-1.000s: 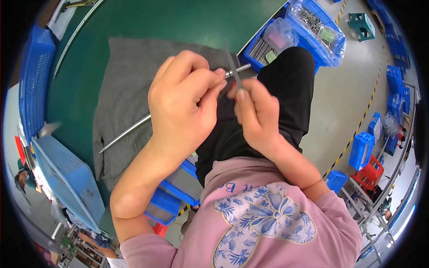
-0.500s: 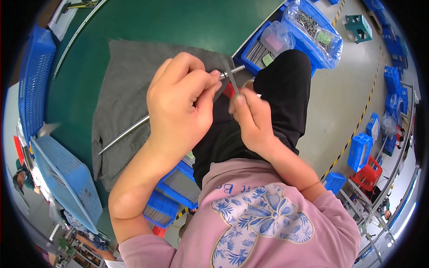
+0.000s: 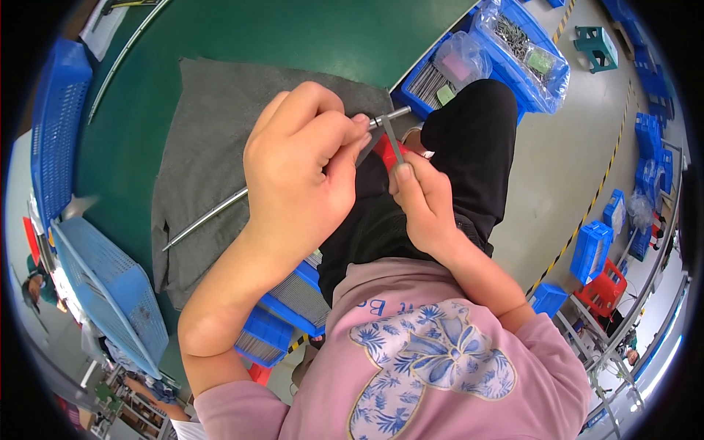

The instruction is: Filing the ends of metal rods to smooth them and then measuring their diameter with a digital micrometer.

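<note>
Left hand point(image 3: 304, 172) clamped round a long steel rod point(image 3: 209, 216), held over the grey cloth point(image 3: 205, 139) near the tabletop's point(image 3: 293, 37) right edge; right hand point(image 3: 425, 202) pinching a thin hex key point(image 3: 394, 143) set crosswise at the rod's tip point(image 3: 396, 114), seemingly mid-tightening, not yet finished. Blue bins point(image 3: 513, 44) of bagged parts just past the table edge, crates point(image 3: 55, 117) along the left; nothing blocking the hands
</note>
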